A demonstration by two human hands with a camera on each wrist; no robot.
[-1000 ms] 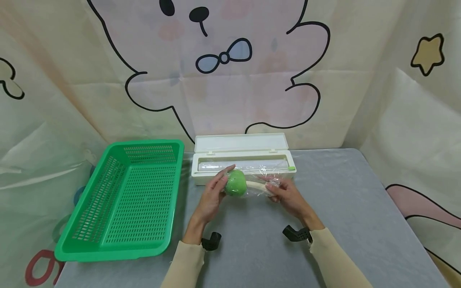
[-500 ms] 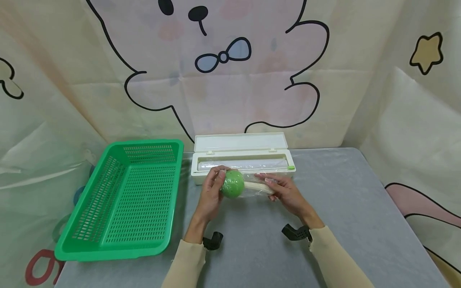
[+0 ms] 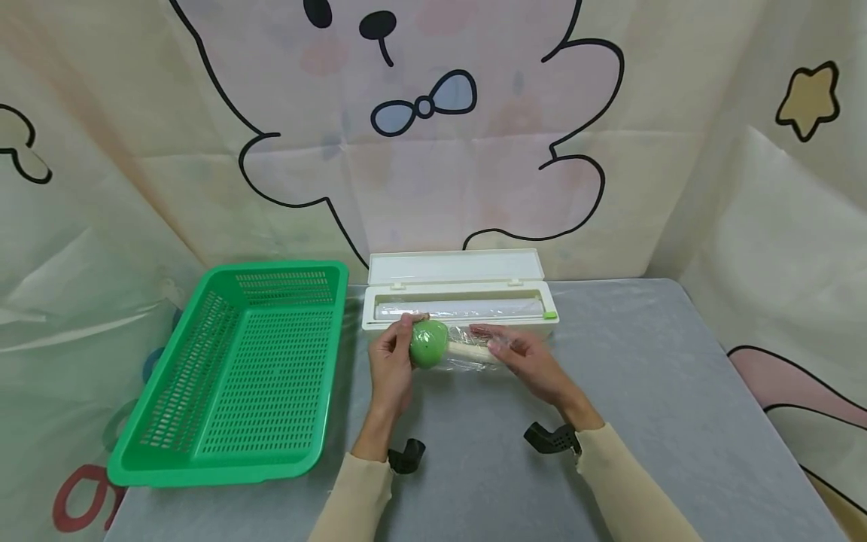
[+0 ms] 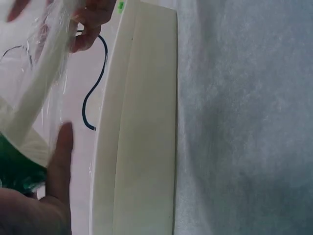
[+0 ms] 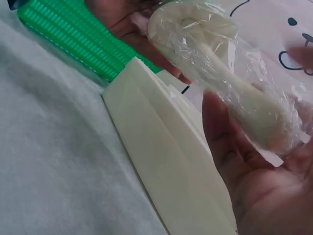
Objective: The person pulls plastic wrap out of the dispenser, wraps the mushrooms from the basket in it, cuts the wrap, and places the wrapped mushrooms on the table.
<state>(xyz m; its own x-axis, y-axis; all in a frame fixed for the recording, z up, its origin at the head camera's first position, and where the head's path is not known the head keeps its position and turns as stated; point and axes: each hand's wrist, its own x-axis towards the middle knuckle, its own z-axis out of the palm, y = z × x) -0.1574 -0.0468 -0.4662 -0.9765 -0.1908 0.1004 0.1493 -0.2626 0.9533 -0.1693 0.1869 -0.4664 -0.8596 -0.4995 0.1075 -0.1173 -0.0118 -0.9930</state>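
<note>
A toy-like mushroom (image 3: 429, 344) with a green cap and a cream stem lies sideways in clear cling film, held up in front of the film box. My left hand (image 3: 391, 369) grips it by the cap, thumb on the near side. At the stem end, my right hand (image 3: 535, 369) holds the film-covered stem between thumb and fingers. Seen from the right wrist, the pale underside of the mushroom (image 5: 234, 83) and crinkled film show. In the left wrist view the stem (image 4: 36, 93) slants up through loose film, and the cap is mostly cut off.
A white cling film box (image 3: 460, 292) with its lid raised stands at the table's back, a film roll (image 3: 467, 309) inside. On the left sits a green slatted basket (image 3: 318, 444). Grey cloth covers the table (image 3: 488, 482); a printed curtain (image 3: 650, 196) hangs behind.
Both hands have shifted slightly left with the mushroom. The left fingers have closed more around the cap, and the right hand has slid along the stem toward it.
</note>
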